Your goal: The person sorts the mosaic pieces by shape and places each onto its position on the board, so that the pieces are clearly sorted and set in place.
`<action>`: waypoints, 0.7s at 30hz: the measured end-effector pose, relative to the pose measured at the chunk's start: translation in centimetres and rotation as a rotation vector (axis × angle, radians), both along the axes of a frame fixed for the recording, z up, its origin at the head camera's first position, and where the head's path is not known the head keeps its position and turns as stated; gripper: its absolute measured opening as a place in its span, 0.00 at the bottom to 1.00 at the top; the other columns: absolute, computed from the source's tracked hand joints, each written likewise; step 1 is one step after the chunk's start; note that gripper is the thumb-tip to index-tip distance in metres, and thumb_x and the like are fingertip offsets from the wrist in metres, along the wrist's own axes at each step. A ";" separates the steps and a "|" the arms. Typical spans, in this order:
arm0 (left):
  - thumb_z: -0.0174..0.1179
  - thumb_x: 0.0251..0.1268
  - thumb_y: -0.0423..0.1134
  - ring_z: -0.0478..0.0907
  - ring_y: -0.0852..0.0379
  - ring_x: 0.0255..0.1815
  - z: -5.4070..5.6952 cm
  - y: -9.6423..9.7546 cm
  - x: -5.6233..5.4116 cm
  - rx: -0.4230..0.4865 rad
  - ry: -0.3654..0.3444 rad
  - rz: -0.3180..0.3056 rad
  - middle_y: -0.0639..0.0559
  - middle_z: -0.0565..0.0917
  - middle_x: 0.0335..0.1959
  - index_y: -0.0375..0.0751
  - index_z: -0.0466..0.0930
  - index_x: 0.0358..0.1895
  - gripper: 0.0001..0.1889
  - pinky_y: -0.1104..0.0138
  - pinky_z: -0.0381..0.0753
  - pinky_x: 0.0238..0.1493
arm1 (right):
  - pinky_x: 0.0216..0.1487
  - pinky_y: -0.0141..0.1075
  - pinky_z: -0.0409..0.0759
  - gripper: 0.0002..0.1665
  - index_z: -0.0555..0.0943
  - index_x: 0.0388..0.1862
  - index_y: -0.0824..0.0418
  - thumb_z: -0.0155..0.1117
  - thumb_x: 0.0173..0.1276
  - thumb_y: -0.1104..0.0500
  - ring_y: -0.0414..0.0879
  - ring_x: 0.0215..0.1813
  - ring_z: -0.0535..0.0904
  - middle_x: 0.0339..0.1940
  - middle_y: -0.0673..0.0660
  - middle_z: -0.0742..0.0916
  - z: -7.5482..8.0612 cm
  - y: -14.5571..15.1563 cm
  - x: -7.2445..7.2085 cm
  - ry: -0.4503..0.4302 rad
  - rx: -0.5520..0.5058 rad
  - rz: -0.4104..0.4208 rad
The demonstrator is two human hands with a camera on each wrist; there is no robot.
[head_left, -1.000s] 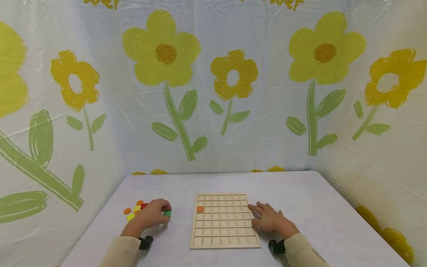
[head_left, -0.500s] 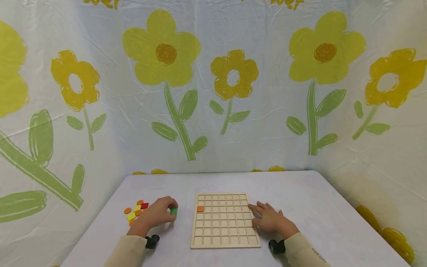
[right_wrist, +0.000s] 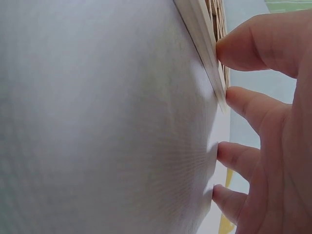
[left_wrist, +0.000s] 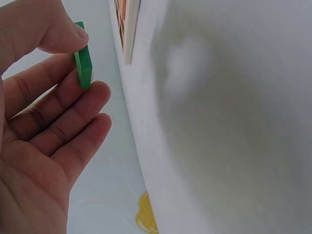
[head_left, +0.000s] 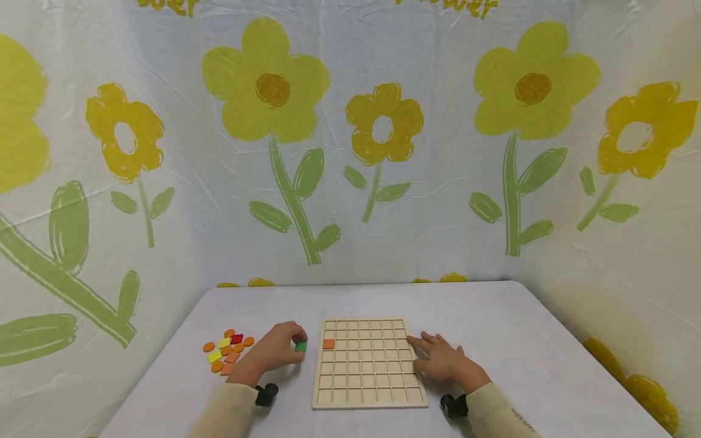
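Between thumb and fingertips my left hand (head_left: 277, 348) pinches a green square tile (left_wrist: 84, 61), held just left of the wooden grid board (head_left: 361, 398). The left wrist view shows the tile on edge, with the other fingers loosely bent behind it. An orange square tile (head_left: 328, 344) sits in a cell of the board's left column, second row from the far side. At the board's right edge rests my right hand (head_left: 445, 360), fingers spread. In the right wrist view its thumb and index fingertip touch the board's rim (right_wrist: 207, 46), while other fingertips reach the table.
Left of my left hand lies a loose group of pieces: several orange discs (head_left: 209, 347), yellow squares (head_left: 214, 358), a red square (head_left: 237, 339) and orange squares (head_left: 228, 368). A flower-print cloth (head_left: 438, 243) stands behind and beside the white table (head_left: 482, 322).
My left hand has moved right with the green tile, from beside the loose pieces toward the board, uncovering more of them. The right hand and the board have stayed in place.
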State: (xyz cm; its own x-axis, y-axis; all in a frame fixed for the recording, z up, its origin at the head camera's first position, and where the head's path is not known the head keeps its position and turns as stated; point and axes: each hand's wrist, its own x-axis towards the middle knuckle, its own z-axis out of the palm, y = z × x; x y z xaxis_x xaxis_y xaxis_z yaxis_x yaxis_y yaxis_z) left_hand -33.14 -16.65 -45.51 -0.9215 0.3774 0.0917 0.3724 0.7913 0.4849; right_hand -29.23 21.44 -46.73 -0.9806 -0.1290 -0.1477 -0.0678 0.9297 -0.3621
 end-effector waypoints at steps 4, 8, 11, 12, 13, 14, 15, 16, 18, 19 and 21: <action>0.68 0.49 0.37 0.75 0.55 0.41 0.0 0.8 -0.2 0.001 -0.010 -0.014 0.57 0.79 0.35 0.44 0.82 0.40 0.12 0.57 0.80 0.49 | 0.61 0.79 0.45 0.36 0.67 0.72 0.46 0.56 0.62 0.46 0.70 0.75 0.55 0.75 0.62 0.67 0.1 0.0 0.0 -0.002 0.002 -0.003; 0.68 0.49 0.38 0.75 0.57 0.41 -0.2 1.6 -0.4 -0.008 -0.018 -0.011 0.58 0.79 0.36 0.46 0.82 0.40 0.12 0.58 0.79 0.49 | 0.62 0.79 0.45 0.36 0.66 0.72 0.46 0.56 0.63 0.46 0.70 0.75 0.55 0.75 0.62 0.67 0.1 0.0 0.0 -0.003 0.003 -0.003; 0.68 0.48 0.38 0.74 0.57 0.41 -0.4 2.2 -0.5 -0.007 -0.021 -0.014 0.58 0.79 0.36 0.46 0.82 0.39 0.12 0.58 0.79 0.49 | 0.62 0.78 0.45 0.36 0.66 0.72 0.46 0.56 0.63 0.46 0.70 0.75 0.54 0.75 0.62 0.67 0.0 0.0 0.0 -0.006 -0.002 -0.003; 0.67 0.48 0.38 0.74 0.57 0.41 -0.4 2.3 -0.5 -0.008 -0.019 -0.015 0.58 0.79 0.36 0.46 0.82 0.39 0.12 0.58 0.79 0.49 | 0.62 0.78 0.44 0.37 0.66 0.72 0.46 0.55 0.63 0.46 0.70 0.75 0.54 0.75 0.62 0.67 0.0 0.1 0.0 -0.007 -0.003 -0.002; 0.67 0.48 0.38 0.74 0.57 0.41 -0.5 2.5 -0.6 -0.006 -0.019 -0.018 0.58 0.79 0.36 0.46 0.82 0.39 0.12 0.57 0.79 0.49 | 0.62 0.78 0.44 0.37 0.66 0.72 0.46 0.55 0.62 0.46 0.70 0.75 0.54 0.75 0.61 0.67 0.0 0.1 0.0 -0.008 -0.005 -0.002; 0.67 0.48 0.37 0.75 0.57 0.41 -0.5 2.6 -0.6 -0.004 -0.016 -0.025 0.58 0.79 0.36 0.45 0.82 0.39 0.12 0.57 0.79 0.49 | 0.62 0.78 0.44 0.37 0.66 0.72 0.46 0.55 0.62 0.46 0.70 0.75 0.54 0.75 0.61 0.67 -0.1 0.1 0.0 -0.008 -0.005 -0.001; 0.66 0.48 0.37 0.74 0.57 0.41 -0.5 2.7 -0.6 -0.002 -0.011 -0.032 0.58 0.79 0.36 0.45 0.82 0.40 0.12 0.57 0.79 0.49 | 0.62 0.79 0.44 0.37 0.66 0.72 0.45 0.55 0.62 0.46 0.70 0.75 0.54 0.75 0.61 0.67 -0.1 0.1 0.0 -0.007 -0.008 0.000; 0.66 0.48 0.37 0.75 0.57 0.41 -0.5 2.8 -0.7 -0.002 -0.004 -0.039 0.58 0.79 0.36 0.45 0.83 0.39 0.12 0.57 0.79 0.49 | 0.62 0.79 0.44 0.36 0.66 0.72 0.45 0.55 0.63 0.46 0.70 0.76 0.55 0.75 0.61 0.67 -0.2 0.1 -0.1 -0.003 -0.007 0.003; 0.65 0.47 0.36 0.75 0.58 0.41 -0.6 3.0 -0.7 -0.003 0.016 -0.061 0.58 0.79 0.36 0.45 0.83 0.39 0.12 0.58 0.78 0.48 | 0.62 0.78 0.45 0.36 0.66 0.72 0.45 0.54 0.64 0.46 0.69 0.76 0.55 0.75 0.61 0.67 -0.3 0.2 0.0 0.005 -0.004 0.009; 0.64 0.46 0.36 0.75 0.58 0.41 -0.6 3.1 -0.7 -0.002 0.026 -0.073 0.59 0.79 0.36 0.45 0.83 0.39 0.12 0.59 0.78 0.47 | 0.61 0.78 0.45 0.35 0.66 0.72 0.45 0.54 0.64 0.46 0.69 0.75 0.55 0.75 0.61 0.67 -0.3 0.2 0.0 0.010 -0.003 0.012; 0.63 0.45 0.36 0.75 0.59 0.40 -0.7 3.3 -0.8 -0.005 0.054 -0.100 0.59 0.79 0.35 0.45 0.83 0.39 0.13 0.60 0.78 0.46 | 0.61 0.78 0.46 0.35 0.66 0.72 0.45 0.53 0.65 0.46 0.69 0.75 0.55 0.75 0.61 0.67 -0.3 0.3 0.1 0.020 -0.001 0.020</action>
State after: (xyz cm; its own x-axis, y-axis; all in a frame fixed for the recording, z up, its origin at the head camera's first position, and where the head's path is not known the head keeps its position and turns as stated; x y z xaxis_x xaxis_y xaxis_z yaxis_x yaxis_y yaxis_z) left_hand -33.98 -13.31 -46.22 -0.8731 0.4675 0.1385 0.4750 0.7515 0.4579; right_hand -29.15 21.73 -47.01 -0.9806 -0.1487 -0.1278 -0.0935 0.9277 -0.3615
